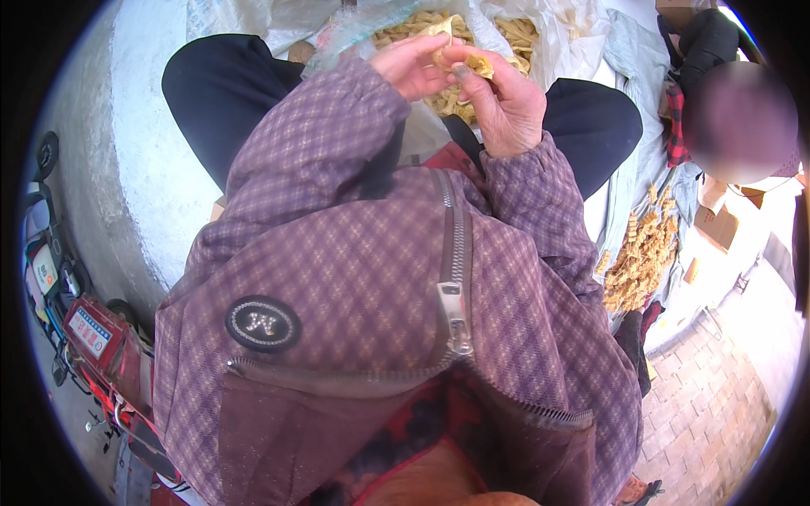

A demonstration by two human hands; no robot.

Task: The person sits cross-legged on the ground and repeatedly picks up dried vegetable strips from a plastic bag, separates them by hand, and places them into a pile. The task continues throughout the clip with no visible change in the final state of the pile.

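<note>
A thin, pale yellow, folded strip [479,66] that looks like tofu skin is held between my two hands at the top of the view. My left hand [409,69] pinches one part of it with the fingertips. My right hand [509,105] closes on the other end between thumb and fingers. Just beyond and beneath my hands, similar yellowish pieces [515,35] lie heaped in clear plastic bags [569,38]. The exact folds between my fingertips are partly hidden.
At the right, a heap of tan folded pieces [645,261] lies on pale sheeting, with cardboard boxes [717,223] beside it. Another person [709,42] sits at upper right. Red vehicles [101,337] stand at far left. Brick paving [709,405] shows at lower right.
</note>
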